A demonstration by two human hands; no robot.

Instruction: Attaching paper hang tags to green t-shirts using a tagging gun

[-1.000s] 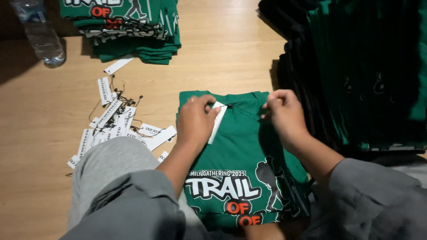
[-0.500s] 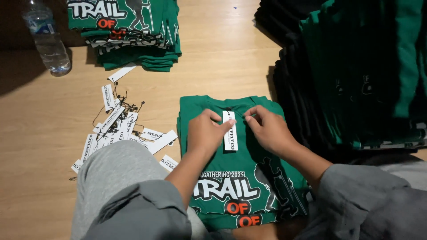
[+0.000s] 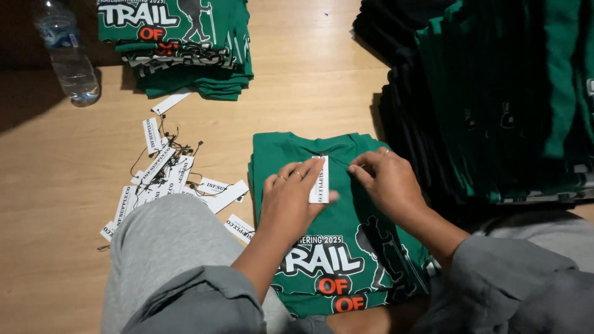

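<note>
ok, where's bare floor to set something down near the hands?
Bare wood floor lies between the far shirt stack and the dark pile, and left between the water bottle and the loose tags. Crowded: the folded green shirt under the left hand and right hand.

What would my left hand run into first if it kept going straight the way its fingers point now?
The left hand points up and slightly right across the folded green t-shirt, its fingers on the white hang tag. Straight on it would probably cross the shirt's collar edge, then bare wooden floor.
</note>
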